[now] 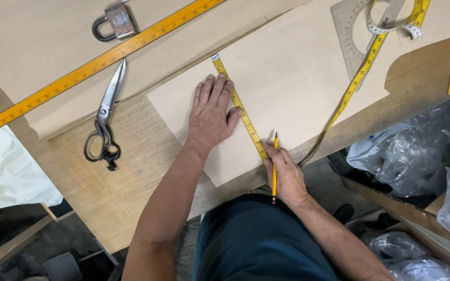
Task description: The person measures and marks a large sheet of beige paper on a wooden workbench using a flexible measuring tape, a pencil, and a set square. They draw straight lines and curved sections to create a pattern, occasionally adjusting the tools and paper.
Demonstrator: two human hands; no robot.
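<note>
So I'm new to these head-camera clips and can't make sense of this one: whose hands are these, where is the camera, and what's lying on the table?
There is no machine here. The one picture comes from a camera worn on a person's head, looking down at their own two hands and a wooden table.

The left hand lies flat on a sheet of tan paper, pressing down a yellow ruler. The right hand holds a yellow pencil, its tip up against the ruler's edge.

Also on the table: scissors, a padlock, a long yellow ruler, a clear set square and a yellow tape measure. Plastic bags sit to the right.
</note>
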